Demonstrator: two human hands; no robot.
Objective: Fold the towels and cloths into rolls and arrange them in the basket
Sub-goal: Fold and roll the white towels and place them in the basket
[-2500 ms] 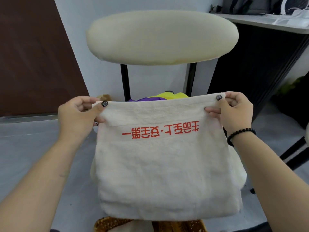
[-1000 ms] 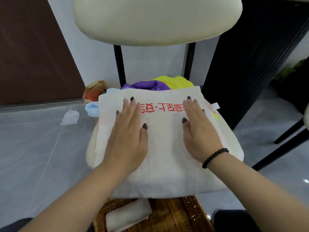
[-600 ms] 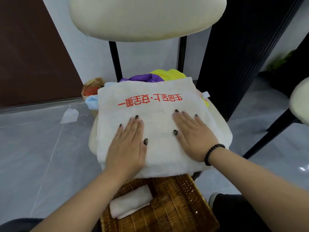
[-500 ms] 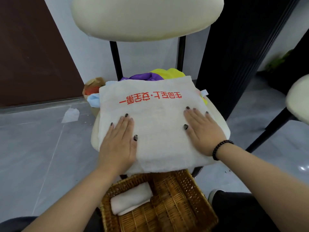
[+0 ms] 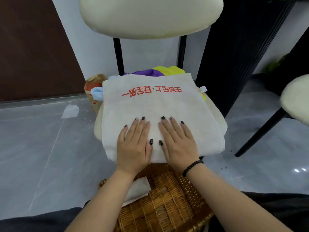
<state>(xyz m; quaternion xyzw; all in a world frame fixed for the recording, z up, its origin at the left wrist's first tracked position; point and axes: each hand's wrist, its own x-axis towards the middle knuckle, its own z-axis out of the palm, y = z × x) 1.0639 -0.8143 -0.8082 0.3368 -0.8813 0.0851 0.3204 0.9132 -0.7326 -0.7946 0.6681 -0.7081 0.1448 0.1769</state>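
Grey tiled floor point(image 5: 41, 148), brown door at upper left, cream chair point(image 5: 150, 15) centre frame with its seat serving as the work surface. White towel point(image 5: 155, 106) with red print lies folded flat on the seat, overhanging the near edge. Left hand point(image 5: 133, 146) and right hand point(image 5: 178, 144) lie side by side on its near half, fingers straight and flat, pressing; neither grip is closed on the cloth. Wicker basket point(image 5: 168, 201) sits at bottom centre below the seat edge, one rolled white cloth point(image 5: 138, 190) already inside. Unfolded coloured cloths point(image 5: 157, 72) are piled behind the towel.

Risks, as judged:
- Overhanging edge may slide off the seat when the palms lift.
- Rolling from an uneven edge would give a skewed, loose roll.
- The pile behind could snag the far hem.
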